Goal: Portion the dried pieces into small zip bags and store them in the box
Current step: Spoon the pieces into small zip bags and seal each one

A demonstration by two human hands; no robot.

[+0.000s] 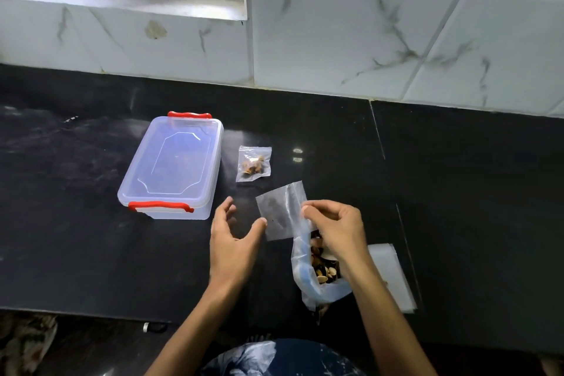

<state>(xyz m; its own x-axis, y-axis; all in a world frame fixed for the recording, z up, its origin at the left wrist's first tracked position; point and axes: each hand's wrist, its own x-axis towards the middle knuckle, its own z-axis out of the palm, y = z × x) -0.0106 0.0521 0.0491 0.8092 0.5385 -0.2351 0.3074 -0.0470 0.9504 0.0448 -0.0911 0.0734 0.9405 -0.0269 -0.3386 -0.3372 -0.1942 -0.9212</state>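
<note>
The work surface is a black stone counter [76, 253] bounded at the far side by a white marbled tile wall [335, 40]; its near edge runs along the bottom of the view, just in front of your body. The broadest open stretch of counter lies to your left, beyond and in front of the box, and a second open stretch lies far right. The clear plastic box [174, 165] stands left of centre with its lid on and a red latch at each short end; it is well apart from both counter edges. Just right of the box, not touching it, lies one filled small bag [254, 163], flat, holding a small cluster of brown and tan pieces. Your right hand [335, 232] pinches an empty small zip bag [282, 210] at its right edge, fingers curled, holding it above the counter; the bag is clear, flat and tilted. Your left hand [235, 238] is spread with fingers relaxed, the thumb tip touching the lower left edge of that empty bag. Beneath your right hand lies the large supply bag [317, 272], clear with a blue zip strip, mouth open, containing dark brown and pale dried pieces. A stack of flat clear bags [393, 275] lies on the counter just right of your right forearm, near the front edge.
</note>
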